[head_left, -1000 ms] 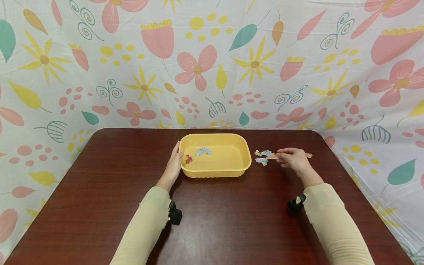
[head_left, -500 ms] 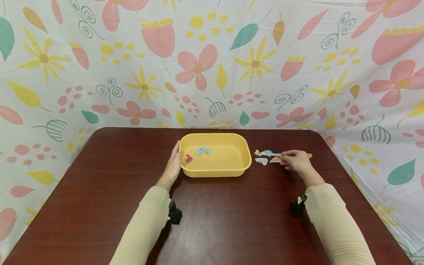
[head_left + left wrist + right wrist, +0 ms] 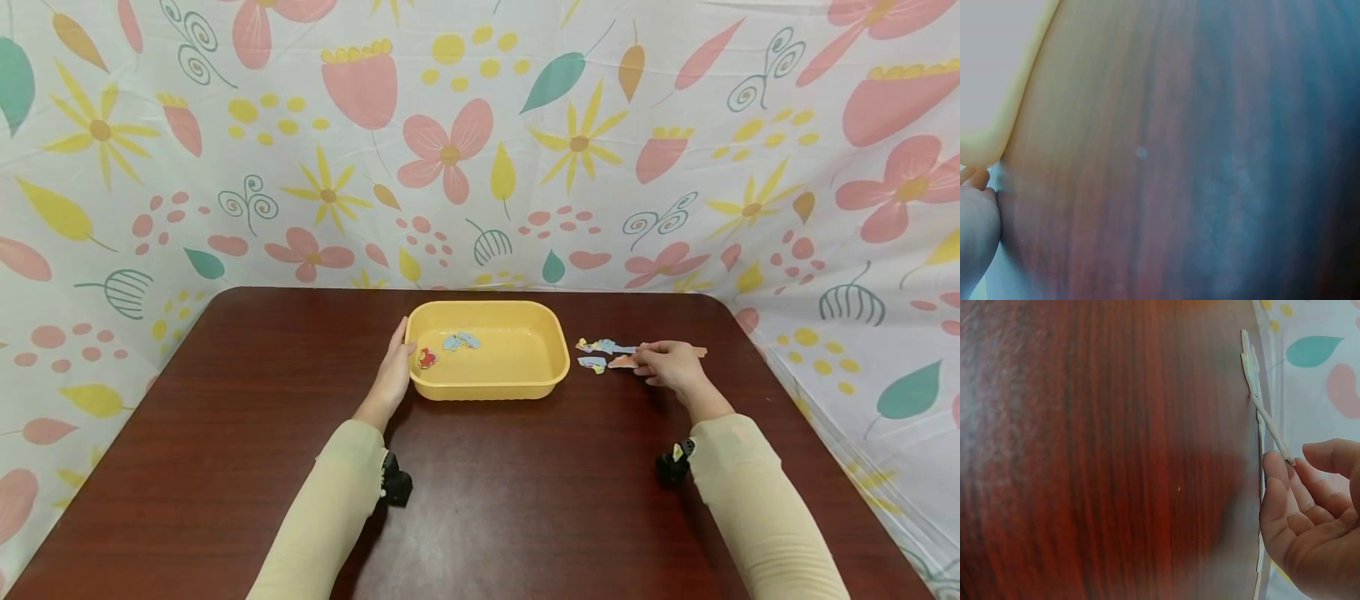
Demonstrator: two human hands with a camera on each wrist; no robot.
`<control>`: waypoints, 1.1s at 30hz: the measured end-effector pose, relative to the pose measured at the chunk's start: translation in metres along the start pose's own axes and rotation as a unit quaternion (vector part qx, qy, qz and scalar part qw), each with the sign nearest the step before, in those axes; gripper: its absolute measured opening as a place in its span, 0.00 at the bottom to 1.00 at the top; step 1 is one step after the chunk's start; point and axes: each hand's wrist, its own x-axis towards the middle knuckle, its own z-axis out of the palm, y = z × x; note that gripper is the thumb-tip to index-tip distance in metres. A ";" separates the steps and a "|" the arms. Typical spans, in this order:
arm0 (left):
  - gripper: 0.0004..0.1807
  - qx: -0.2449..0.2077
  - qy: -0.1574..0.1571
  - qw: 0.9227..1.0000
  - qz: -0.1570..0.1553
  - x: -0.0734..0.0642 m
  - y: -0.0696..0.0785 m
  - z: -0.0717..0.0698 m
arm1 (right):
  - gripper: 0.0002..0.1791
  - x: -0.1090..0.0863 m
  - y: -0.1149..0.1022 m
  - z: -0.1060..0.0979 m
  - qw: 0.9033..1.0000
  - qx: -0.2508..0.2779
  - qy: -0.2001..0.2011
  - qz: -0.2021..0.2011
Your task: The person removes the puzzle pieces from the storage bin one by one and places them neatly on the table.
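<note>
In the head view, my left hand holds the left side of a yellow plastic tray, thumb at the rim and fingers along the outside. The left wrist view catches only the tray's pale edge and part of that hand. At the right, my right hand pinches one end of a flat orange puzzle piece. The right wrist view has this thin piece tilted, its held end raised. A blue strip-shaped piece lies just behind it, partly hidden by the fingers.
Inside the tray are a red piece and pale blue pieces. Between tray and right hand lie a blue piece and a multicoloured piece. An orange piece shows beyond the hand. A flowered cloth hangs behind the table.
My right hand has shifted slightly right, and the orange piece has come right and nearer, uncovering the blue strip behind it. My left hand and the tray stay in place.
</note>
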 end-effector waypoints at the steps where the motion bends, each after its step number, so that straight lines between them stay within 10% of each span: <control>1: 0.32 0.002 0.002 1.000 0.002 0.000 -0.001 0.000 | 0.28 0.000 0.000 0.000 1.000 0.000 0.000 0.002; 24: 0.32 0.001 -0.006 1.000 -0.005 -0.001 0.001 -0.001 | 0.29 -0.008 -0.010 -0.004 1.000 0.005 0.027 -0.015; 33: 0.32 0.004 -0.020 1.000 -0.019 -0.024 0.029 0.000 | 0.30 -0.008 -0.025 0.002 0.999 0.020 0.017 -0.042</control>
